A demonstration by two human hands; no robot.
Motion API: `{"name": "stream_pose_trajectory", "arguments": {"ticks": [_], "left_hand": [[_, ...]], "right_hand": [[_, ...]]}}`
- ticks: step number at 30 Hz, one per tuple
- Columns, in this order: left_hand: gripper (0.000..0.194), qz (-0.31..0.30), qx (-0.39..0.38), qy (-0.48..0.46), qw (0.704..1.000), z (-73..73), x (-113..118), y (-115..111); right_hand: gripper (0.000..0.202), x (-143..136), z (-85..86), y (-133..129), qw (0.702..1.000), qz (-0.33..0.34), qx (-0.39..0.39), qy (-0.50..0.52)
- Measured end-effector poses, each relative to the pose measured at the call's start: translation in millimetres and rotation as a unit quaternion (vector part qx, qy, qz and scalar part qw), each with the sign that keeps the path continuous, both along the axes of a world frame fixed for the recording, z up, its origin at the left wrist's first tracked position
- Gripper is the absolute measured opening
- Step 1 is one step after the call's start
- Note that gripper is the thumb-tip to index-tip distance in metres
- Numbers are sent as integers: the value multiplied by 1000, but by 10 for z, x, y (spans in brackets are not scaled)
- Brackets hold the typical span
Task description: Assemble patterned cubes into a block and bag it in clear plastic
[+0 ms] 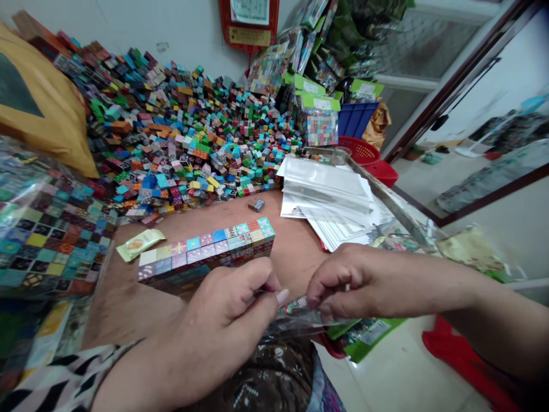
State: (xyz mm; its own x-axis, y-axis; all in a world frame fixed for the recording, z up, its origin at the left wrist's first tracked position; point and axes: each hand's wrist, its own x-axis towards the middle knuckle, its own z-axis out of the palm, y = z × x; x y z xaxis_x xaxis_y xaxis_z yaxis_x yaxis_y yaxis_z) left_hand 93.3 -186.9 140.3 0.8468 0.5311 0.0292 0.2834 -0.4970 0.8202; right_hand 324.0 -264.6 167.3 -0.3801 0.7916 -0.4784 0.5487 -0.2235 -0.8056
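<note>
My left hand is closed, thumb and forefinger pinching the edge of a clear plastic bag. Opposite it, my right hand grips the same bag with curled fingers. The bag hangs between both hands over my lap, and something patterned shows through near its top edge. Just beyond my left hand, a long block of small patterned cubes stands on the brown table; my hand hides part of its front. A small light green packet lies by the block's far left end.
A large heap of loose coloured cubes fills the back. White sheets and clear sleeves lie at right, beside a raised edge. Bagged cubes stand at left. A blue crate and red basket sit behind. One grey cube lies apart.
</note>
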Motion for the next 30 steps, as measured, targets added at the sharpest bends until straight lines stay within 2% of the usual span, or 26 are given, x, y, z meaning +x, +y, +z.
{"name": "stream_pose_trajectory", "arguments": {"ticks": [3, 6, 13, 17, 21, 26, 30], "left_hand": [[23, 2, 6, -3, 1000, 14, -2, -12], [24, 8, 7, -8, 1000, 37, 7, -28], [24, 22, 7, -20, 1000, 57, 3, -49], [24, 19, 14, -25, 999, 36, -5, -37], [26, 25, 15, -26, 999, 20, -5, -29], [27, 9, 13, -25, 1000, 22, -3, -13], [22, 10, 16, -28, 999, 12, -26, 13]], "right_hand": [[22, 27, 17, -32, 999, 6, 26, -36], [16, 2, 4, -48, 998, 8, 24, -49], [9, -89, -59, -55, 999, -35, 8, -19], [15, -49, -24, -41, 1000, 0, -15, 11], [21, 42, 18, -33, 999, 30, -22, -10], [23, 63, 44, -21, 996, 70, 10, -51], [28, 12, 70, -20, 991, 73, 64, -89]]}}
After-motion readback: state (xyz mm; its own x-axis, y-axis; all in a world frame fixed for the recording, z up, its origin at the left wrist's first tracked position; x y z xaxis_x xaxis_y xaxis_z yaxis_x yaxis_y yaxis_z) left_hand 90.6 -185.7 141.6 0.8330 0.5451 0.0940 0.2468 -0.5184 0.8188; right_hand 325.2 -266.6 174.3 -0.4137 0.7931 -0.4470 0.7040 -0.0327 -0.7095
